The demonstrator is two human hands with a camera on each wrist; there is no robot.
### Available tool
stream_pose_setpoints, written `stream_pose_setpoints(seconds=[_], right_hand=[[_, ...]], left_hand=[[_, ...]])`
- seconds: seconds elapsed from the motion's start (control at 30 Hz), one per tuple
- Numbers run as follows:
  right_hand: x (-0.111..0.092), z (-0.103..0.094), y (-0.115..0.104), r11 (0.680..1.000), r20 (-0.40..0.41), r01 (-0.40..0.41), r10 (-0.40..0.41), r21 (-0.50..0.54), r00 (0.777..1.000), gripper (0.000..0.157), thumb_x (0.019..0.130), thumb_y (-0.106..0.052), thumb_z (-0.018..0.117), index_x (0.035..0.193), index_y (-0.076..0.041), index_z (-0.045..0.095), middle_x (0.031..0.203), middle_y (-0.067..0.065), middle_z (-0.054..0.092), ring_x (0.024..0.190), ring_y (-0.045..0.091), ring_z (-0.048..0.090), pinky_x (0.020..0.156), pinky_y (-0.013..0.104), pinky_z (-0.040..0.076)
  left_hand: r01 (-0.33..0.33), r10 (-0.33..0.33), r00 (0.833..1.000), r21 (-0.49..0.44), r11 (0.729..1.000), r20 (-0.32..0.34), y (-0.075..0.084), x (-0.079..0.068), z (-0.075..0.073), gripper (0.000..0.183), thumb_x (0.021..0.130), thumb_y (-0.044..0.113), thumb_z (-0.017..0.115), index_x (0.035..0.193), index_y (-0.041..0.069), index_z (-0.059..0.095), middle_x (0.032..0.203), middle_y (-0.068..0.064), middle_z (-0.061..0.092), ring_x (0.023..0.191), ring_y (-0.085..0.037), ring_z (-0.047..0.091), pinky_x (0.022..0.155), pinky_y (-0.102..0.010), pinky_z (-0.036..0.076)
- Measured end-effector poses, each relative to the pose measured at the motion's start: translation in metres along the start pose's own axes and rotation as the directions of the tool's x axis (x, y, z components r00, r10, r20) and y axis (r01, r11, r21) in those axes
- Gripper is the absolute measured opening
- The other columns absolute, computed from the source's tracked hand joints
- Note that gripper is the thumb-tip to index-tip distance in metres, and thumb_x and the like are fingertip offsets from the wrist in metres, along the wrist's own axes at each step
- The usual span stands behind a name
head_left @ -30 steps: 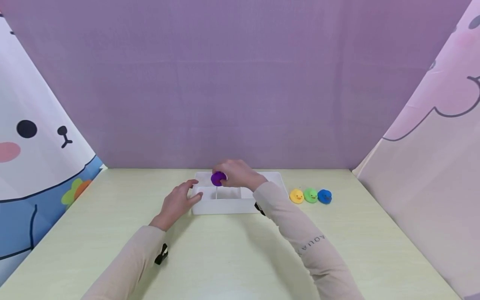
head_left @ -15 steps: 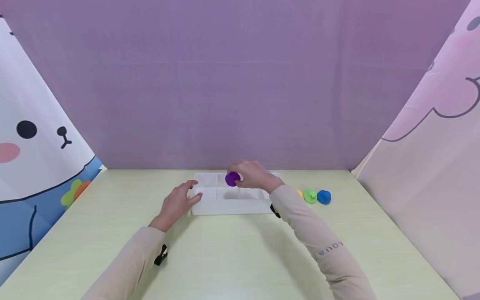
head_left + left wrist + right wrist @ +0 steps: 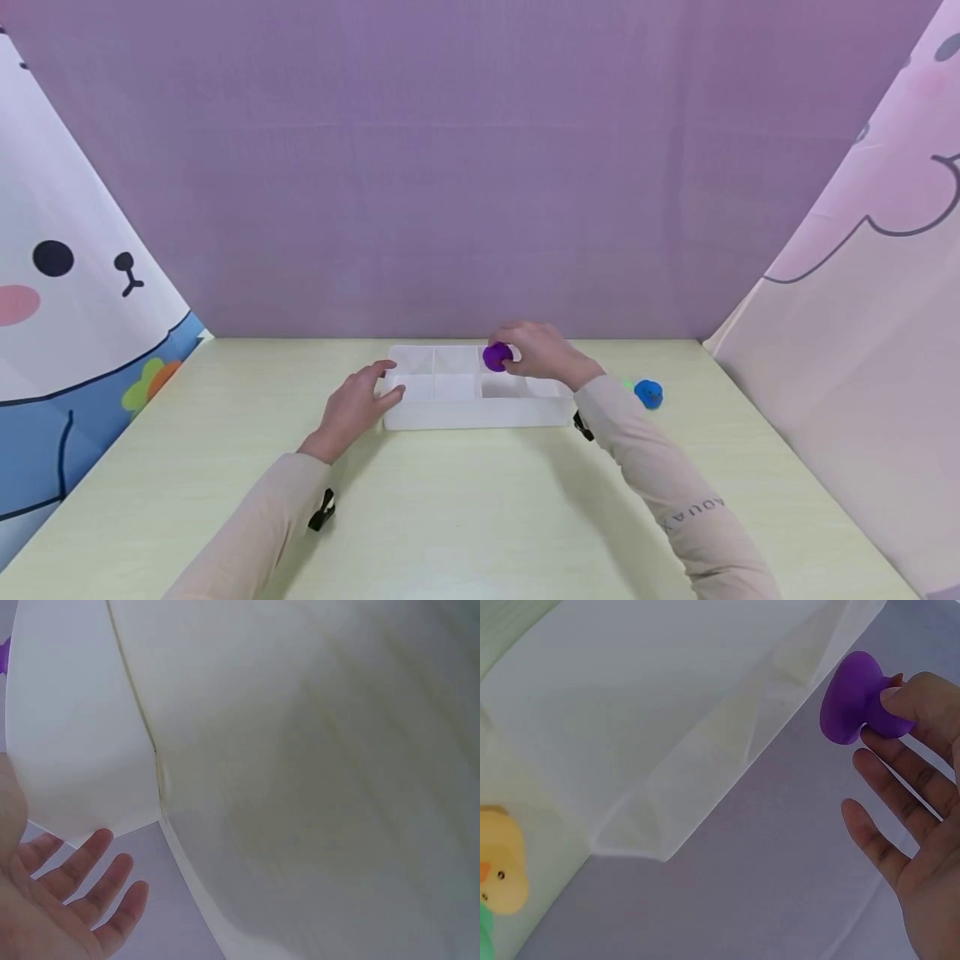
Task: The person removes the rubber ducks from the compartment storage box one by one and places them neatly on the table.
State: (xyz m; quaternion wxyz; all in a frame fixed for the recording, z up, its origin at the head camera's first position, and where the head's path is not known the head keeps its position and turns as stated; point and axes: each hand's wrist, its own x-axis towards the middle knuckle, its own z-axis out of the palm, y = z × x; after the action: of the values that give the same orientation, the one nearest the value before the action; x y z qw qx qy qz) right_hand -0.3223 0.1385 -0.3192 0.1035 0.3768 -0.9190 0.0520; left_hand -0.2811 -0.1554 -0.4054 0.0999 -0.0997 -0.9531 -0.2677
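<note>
A purple rubber duck (image 3: 497, 357) is pinched between the thumb and fingertips of my right hand (image 3: 546, 353), held over the right half of a white divided box (image 3: 476, 413). In the right wrist view, the rounded underside of the duck (image 3: 847, 701) faces the box while the other fingers spread loosely below it. My left hand (image 3: 348, 410) rests at the box's left end, thumb by the front corner and fingers farther back. The left wrist view has its relaxed fingers (image 3: 94, 859) against the box's end. My right forearm covers part of the box's right side.
Right of the box, a blue duck (image 3: 648, 394) sits on the pale table (image 3: 450, 517). A green duck (image 3: 627, 384) mostly hides behind my right sleeve; a yellow duck (image 3: 506, 859) shows in the right wrist view. A purple curtain (image 3: 450, 167) stands behind.
My right hand has carried the purple duck rightward over the box, from its left part to right of the middle. The sleeve now covers the yellow duck. My left hand has stayed put.
</note>
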Motion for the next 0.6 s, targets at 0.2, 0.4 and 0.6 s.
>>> stream_pose_setpoints(seconds=[0.2,0.4,0.6], right_hand=[[-0.013,-0.003,0.012,1.000,0.000,-0.020,0.020,-0.008,1.000,0.027,0.077,-0.014,0.068,0.104,-0.017,0.066,0.106,-0.003,0.064,0.096,0.016,0.060,0.078,0.036,0.050],[-0.028,-0.008,0.022,0.998,0.011,-0.056,0.056,0.003,0.998,0.027,0.077,-0.013,0.068,0.104,-0.016,0.066,0.107,-0.001,0.064,0.096,0.017,0.060,0.079,0.036,0.051],[-0.045,-0.012,0.034,0.998,-0.007,-0.069,0.069,0.002,0.998,0.027,0.076,-0.011,0.068,0.102,-0.015,0.067,0.105,0.000,0.065,0.094,0.019,0.061,0.076,0.036,0.051]], left_hand=[[-0.002,0.002,1.000,0.006,1.000,0.000,0.001,-0.001,-0.001,0.052,0.087,0.038,0.056,0.131,0.012,0.047,0.122,-0.015,0.058,0.100,-0.033,0.058,0.063,-0.039,0.049],[-0.008,0.008,1.000,0.004,1.000,-0.008,0.001,-0.001,-0.001,0.051,0.087,0.037,0.056,0.130,0.012,0.047,0.122,-0.015,0.058,0.100,-0.033,0.058,0.064,-0.040,0.049],[-0.009,0.009,1.000,0.003,1.000,-0.008,0.000,-0.001,-0.001,0.051,0.087,0.038,0.056,0.130,0.012,0.047,0.122,-0.015,0.058,0.099,-0.033,0.058,0.061,-0.038,0.049]])
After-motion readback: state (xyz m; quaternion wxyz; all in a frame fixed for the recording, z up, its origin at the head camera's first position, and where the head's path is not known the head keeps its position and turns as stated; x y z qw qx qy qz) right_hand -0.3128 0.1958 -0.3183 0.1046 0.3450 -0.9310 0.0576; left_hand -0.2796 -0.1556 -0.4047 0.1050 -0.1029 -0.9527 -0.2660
